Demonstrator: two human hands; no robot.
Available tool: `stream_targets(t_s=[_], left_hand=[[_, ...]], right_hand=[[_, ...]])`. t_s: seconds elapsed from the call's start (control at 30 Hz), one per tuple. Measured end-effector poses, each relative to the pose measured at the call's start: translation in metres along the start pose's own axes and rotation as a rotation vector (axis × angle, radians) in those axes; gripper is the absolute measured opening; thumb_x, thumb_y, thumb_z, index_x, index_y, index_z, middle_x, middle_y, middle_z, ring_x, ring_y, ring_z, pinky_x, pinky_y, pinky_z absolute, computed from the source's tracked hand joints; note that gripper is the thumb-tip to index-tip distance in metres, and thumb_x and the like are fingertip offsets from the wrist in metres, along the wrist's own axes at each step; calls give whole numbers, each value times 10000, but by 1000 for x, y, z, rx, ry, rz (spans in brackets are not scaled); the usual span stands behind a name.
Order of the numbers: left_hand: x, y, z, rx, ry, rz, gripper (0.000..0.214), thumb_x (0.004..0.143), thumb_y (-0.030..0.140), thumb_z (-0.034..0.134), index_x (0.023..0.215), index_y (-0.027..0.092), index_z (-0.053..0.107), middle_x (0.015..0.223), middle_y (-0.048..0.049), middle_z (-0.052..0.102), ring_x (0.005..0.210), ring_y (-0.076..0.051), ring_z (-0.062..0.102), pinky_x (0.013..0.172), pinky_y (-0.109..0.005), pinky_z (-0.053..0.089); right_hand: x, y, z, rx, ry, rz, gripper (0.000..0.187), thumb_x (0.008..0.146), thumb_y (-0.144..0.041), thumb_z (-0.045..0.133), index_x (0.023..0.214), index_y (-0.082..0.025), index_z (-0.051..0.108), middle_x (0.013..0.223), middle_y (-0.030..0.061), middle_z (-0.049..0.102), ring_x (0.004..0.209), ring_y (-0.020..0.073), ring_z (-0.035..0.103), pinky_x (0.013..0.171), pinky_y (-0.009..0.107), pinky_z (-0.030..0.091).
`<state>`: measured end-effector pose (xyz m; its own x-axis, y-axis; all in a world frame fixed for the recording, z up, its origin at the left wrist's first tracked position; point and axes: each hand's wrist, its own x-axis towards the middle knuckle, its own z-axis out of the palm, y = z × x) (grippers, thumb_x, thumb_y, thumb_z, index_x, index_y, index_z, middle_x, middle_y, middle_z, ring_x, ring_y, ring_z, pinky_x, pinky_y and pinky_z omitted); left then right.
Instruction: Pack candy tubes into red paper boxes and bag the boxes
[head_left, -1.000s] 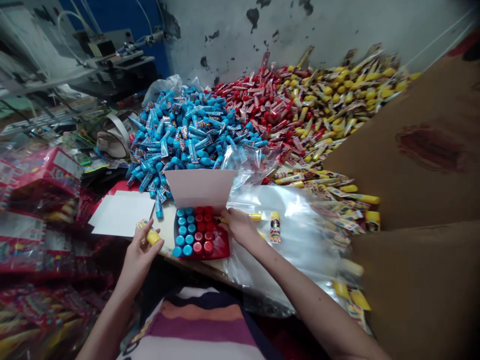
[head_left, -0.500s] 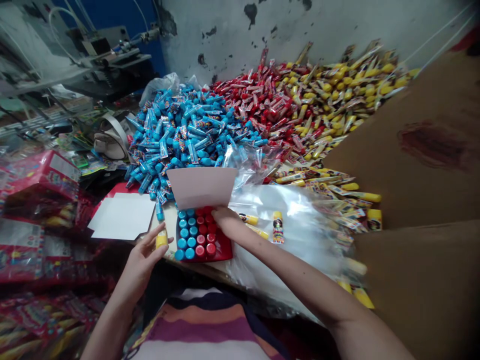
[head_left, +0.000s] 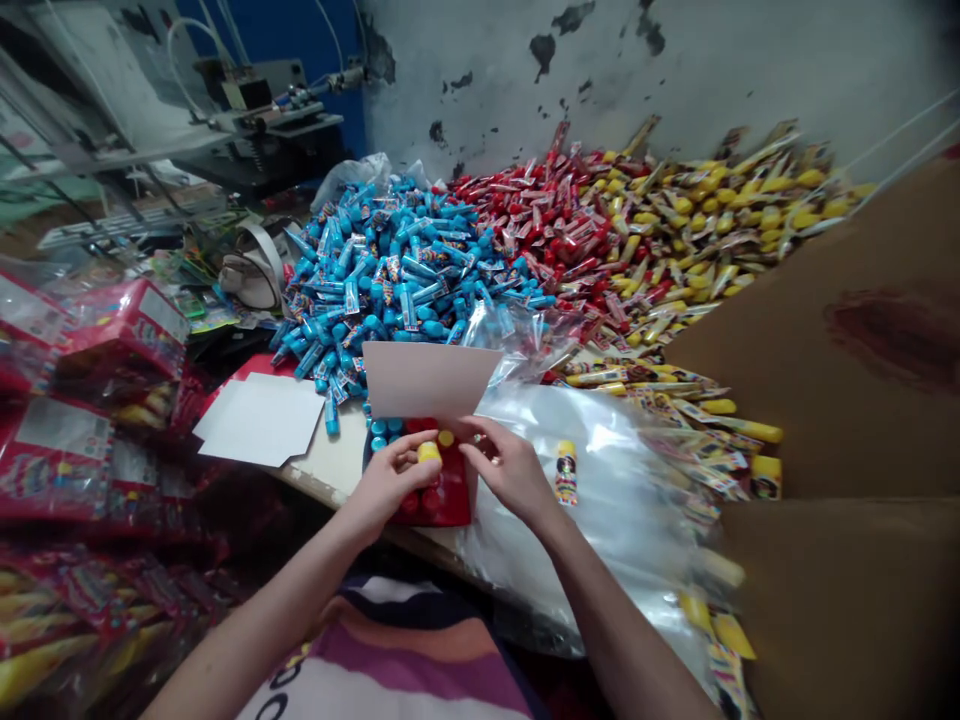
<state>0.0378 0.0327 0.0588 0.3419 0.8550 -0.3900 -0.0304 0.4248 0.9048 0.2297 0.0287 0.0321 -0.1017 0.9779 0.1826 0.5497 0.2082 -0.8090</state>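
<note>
Where the left fingers (head_left: 401, 458) pinch, one small yellow-capped tube (head_left: 430, 453)

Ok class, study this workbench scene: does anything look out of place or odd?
Yes. One yellow-capped tube sits alone on the clear plastic sheet, apart from the heaps. The brown cardboard also carries a dark red stain, and the wall behind shows black patches.
</note>
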Motion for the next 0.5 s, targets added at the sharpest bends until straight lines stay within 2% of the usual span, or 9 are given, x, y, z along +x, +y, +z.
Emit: stream_targets(t_s=[0.07, 0.13, 0.2, 0.3, 0.4, 0.43, 0.5], left_hand=[[6, -3, 12, -13, 2, 10, 638, 660, 419, 771, 1207, 130, 615, 904, -61, 688, 811, -157, 626, 770, -273, 488], [10, -9, 23, -16, -9, 45, 631, 641, 360, 782, 1201, 125, 611, 916, -65, 689, 812, -156, 625, 779, -278, 497], [11, -17, 31, 2, -3, 98, 645, 636, 310, 776, 1227, 131, 591, 980, -79, 684, 840, -162, 631, 798, -292, 510], [9, -26, 38, 65, 8, 187, 683, 659, 286, 760, 1294, 156, 545, 1110, -103, 653, 929, -185, 639, 847, -321, 526], [7, -28, 33, 125, -37, 274, 702, 778, 295, 672, 1420, 193, 406, 1190, -104, 634, 1027, -203, 634, 909, -354, 520], [8, -28, 29, 182, -20, 320, 668, 821, 290, 627, 1435, 198, 381, 1204, -104, 630, 1055, -205, 625, 931, -364, 512], [13, -28, 20, 417, 64, 445, 521, 880, 260, 543, 1388, 202, 447, 1232, -108, 613, 1113, -214, 595, 978, -391, 482]], right_hand=[[-13, -21, -8, 20, 1, -68, 399, 829, -149, 568, 1213, -254, 576, 1116, 45, 630, 812, 146, 631, 691, 259, 533], [-24, -36, -8, -25, 13, -155, 456, 801, -87, 536, 1226, -250, 570, 1169, 68, 581, 956, 172, 615, 750, 274, 544], [-32, -41, -3, -92, 91, -205, 472, 780, -39, 501, 1203, -232, 582, 1159, 85, 562, 1064, 195, 581, 844, 307, 536], [-40, -33, 6, -108, 199, -225, 390, 816, -56, 519, 1153, -235, 595, 1103, 75, 581, 1057, 192, 586, 900, 330, 525], [-49, -14, 8, -37, 293, -157, 280, 862, -131, 564, 1111, -254, 597, 1094, 59, 610, 1053, 188, 596, 921, 359, 520], [-53, -7, 7, 2, 326, -111, 251, 871, -150, 567, 1098, -254, 597, 1108, 60, 612, 1063, 190, 596, 925, 370, 520], [-60, 7, 5, 87, 375, -21, 194, 879, -188, 574, 1061, -245, 605, 1148, 71, 596, 1100, 198, 586, 916, 378, 528]])
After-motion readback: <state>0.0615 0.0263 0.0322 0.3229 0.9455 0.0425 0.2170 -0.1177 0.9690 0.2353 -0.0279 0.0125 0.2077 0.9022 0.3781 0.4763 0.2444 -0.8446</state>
